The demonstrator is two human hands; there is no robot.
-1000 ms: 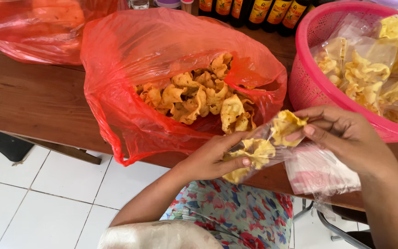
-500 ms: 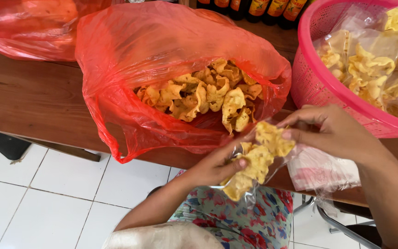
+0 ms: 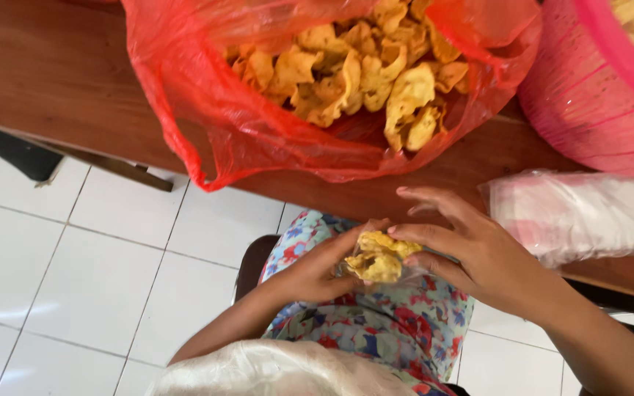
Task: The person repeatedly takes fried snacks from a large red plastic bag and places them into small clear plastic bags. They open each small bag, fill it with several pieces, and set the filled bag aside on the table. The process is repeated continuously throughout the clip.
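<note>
Both hands were down over the lap, just off the near edge of the brown wooden table (image 3: pixel 53 88). The left hand (image 3: pixel 317 268) cupped the small clear packet of yellow crackers (image 3: pixel 379 258) from beneath, fingers curled narrow around it, while the right hand (image 3: pixel 471 249) pinched at its top with thumb and forefinger, the other fingers fanned loosely above. So the packet sat between the two palms, held over the flowered fabric (image 3: pixel 383 330), clear of the table.

To do this step well, it looked as though the grip needed to stay light: the crackers appeared brittle, and squeezing the thin film would likely crush them. Gathering the open mouth of the packet together above the contents, with the lower hand only supporting, seemed the safer way.

Up on the table, the big red plastic bag (image 3: pixel 207 117) lay open with its heap of crackers near the front edge, the pink basket (image 3: pixel 588 110) beside it at the right, and a stack of clear empty wrappers (image 3: pixel 581 213) near the right front edge.

Compared with half a second before, the hands had dropped from table height to the lap and drawn closer together, and the packet, which had stretched long between them, was now bunched into a compact bundle.
</note>
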